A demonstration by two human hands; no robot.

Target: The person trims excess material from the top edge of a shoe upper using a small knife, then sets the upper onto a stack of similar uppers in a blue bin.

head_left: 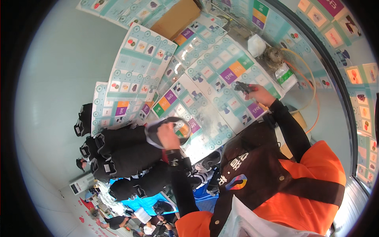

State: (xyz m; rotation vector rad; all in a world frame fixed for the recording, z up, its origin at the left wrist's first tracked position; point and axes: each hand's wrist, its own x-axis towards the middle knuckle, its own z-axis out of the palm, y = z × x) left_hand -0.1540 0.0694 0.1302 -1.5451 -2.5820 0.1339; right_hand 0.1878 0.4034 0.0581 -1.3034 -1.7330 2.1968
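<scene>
My left hand point(168, 136) is closed on a dark, ring-shaped, cap-like item with a pale rim point(184, 138); motion blurs it, so its exact kind is unclear. It is held over the near left part of a table point(205, 114) covered in printed sheeting. Farther right, my right hand point(260, 94) is closed around a small black hand tool point(242, 87), raised above the sheeting. Its kind does not show clearly. Left of my left hand lie nested stacks of what look like black caps point(122, 148).
Sheeting-covered panels point(136, 63) stand at the left, with a brown cardboard piece point(175, 19) behind. Toward the back right are a white bag-like bundle point(256, 45), a white-and-green packet point(286, 77) and an orange hose point(318, 102). People point(116, 222) are at the lower left.
</scene>
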